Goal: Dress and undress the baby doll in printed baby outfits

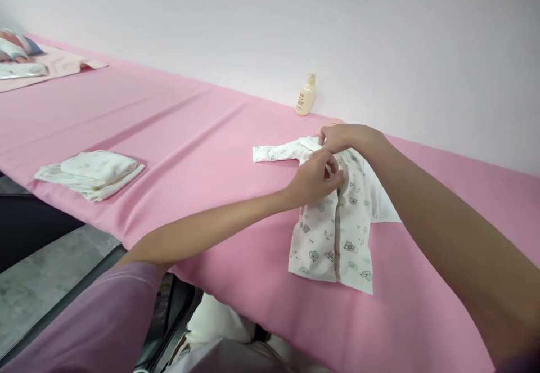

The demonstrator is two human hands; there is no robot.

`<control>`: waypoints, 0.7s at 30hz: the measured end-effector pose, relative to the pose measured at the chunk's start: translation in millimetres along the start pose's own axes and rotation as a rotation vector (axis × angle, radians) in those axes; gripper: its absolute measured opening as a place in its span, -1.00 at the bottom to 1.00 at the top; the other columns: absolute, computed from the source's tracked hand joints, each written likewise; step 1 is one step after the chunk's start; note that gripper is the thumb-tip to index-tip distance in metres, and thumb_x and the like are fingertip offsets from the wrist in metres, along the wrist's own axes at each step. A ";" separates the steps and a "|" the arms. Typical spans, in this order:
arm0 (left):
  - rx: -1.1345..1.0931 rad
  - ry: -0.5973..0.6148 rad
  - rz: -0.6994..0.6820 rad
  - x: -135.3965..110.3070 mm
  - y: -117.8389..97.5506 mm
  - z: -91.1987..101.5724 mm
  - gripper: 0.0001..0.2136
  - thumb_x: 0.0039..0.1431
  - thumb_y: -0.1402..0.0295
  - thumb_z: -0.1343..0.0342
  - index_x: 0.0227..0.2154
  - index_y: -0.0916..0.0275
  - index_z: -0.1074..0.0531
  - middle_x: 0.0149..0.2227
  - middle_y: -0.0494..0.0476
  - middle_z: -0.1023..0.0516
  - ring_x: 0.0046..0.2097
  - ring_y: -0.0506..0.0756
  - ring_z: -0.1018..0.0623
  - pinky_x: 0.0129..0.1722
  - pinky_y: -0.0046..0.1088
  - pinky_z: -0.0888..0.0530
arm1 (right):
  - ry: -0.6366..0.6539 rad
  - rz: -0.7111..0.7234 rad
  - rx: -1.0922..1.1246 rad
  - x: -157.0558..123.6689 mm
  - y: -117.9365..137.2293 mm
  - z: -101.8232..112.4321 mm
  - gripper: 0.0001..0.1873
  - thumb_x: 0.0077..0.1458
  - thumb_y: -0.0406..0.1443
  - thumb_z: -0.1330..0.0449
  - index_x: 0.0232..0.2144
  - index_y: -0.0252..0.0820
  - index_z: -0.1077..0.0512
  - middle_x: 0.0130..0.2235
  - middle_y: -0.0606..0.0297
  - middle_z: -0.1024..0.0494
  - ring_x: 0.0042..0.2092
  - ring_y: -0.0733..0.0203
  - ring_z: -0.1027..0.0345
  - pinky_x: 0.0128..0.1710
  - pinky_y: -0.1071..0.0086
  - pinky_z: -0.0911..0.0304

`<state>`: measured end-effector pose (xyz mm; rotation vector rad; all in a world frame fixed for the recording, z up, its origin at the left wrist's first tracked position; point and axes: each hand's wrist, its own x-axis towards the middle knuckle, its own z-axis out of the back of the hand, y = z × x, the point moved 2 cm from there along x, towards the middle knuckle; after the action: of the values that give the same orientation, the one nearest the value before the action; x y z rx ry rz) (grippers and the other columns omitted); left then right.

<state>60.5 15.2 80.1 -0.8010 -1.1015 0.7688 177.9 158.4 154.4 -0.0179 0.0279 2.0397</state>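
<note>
A white baby shirt (329,243) with small green and brown animal prints lies spread on the pink cloth, its hem toward me. One sleeve reaches out to the left; the other, plain white on its visible side, angles down to the right. My left hand (314,179) is closed with bent fingers at the upper front opening of the shirt. Just above it, my right hand (340,136) bends down over the neckline, fingers closed on the fabric there. The exact pinch points are partly hidden behind the fingers.
A cream pump bottle (306,97) stands against the white wall behind the shirt. To the left lies a folded printed baby garment (97,170). Farther back are a pale pink cloth (63,63) and bundled fabric items. The pink table cover (202,131) drops off at the front edge.
</note>
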 end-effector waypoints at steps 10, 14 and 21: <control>0.184 -0.044 -0.034 -8.5 10.3 -11.9 -0.74 0.24 0.45 -0.25 -0.27 0.10 -0.21 -0.31 0.04 -0.53 -0.25 0.12 -0.47 -0.16 -0.21 -0.46 | -0.086 -0.094 -0.170 -16.1 40.5 -23.0 -0.61 0.39 -0.11 -0.15 0.07 -0.24 -0.50 -0.01 -0.17 -0.63 0.03 -0.27 -0.49 0.00 0.04 -0.30; 0.218 -0.051 -0.026 -12.7 12.1 -18.9 -0.72 0.25 0.39 -0.29 -0.15 0.09 -0.25 -0.17 0.10 -0.61 -0.10 0.17 -0.53 -0.02 -0.17 -0.49 | -0.192 -0.202 -0.091 -9.5 18.6 -20.1 -0.64 0.41 -0.16 -0.06 -0.03 -0.23 -0.57 -0.06 -0.15 -0.64 0.01 -0.25 -0.48 -0.02 0.07 -0.32; 0.352 -0.014 -0.109 -27.8 9.8 -9.5 -0.59 0.25 0.49 -0.25 0.07 0.10 -0.26 -0.04 0.12 -0.58 0.03 0.22 -0.50 0.13 -0.11 -0.49 | -0.177 -0.410 0.054 -10.1 -31.5 -17.9 -0.84 0.15 -0.17 -0.27 -0.33 -0.14 -0.50 -0.33 0.14 -0.58 -0.21 -0.03 -0.43 -0.21 0.23 -0.28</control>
<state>60.8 -5.1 56.7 -0.4361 -0.9775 0.8474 210.6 163.1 136.4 0.1779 -0.0299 1.6231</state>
